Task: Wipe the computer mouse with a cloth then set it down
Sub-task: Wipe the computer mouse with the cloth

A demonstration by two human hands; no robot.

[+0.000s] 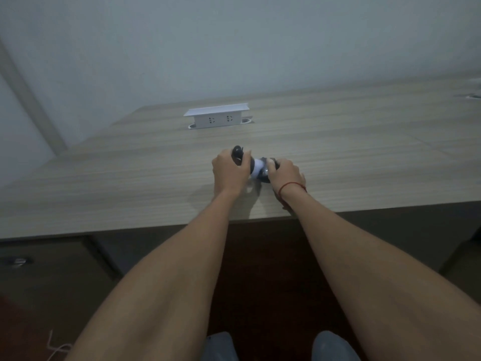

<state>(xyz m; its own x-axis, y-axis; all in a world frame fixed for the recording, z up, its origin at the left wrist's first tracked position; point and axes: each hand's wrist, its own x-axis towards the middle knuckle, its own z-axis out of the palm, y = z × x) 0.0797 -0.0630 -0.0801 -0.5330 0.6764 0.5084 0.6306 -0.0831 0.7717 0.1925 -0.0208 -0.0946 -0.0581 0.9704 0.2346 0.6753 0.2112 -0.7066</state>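
Above the middle of the wooden desk [156, 178], my left hand [229, 173] grips a black computer mouse [237, 152], whose rounded end sticks up past my fingers. My right hand [286, 174], with a red string on its wrist, is closed on a cloth [256, 169] that shows white with a darker part beside it. The cloth sits between the two hands and touches the mouse side. Most of the mouse body is hidden by my left fingers.
A white pop-up socket box [217, 117] stands raised from the desk farther back. The desk's front edge [130, 229] runs just under my forearms. A second cable opening [472, 96] lies at the far right. A dark drawer unit [52, 269] sits below left.
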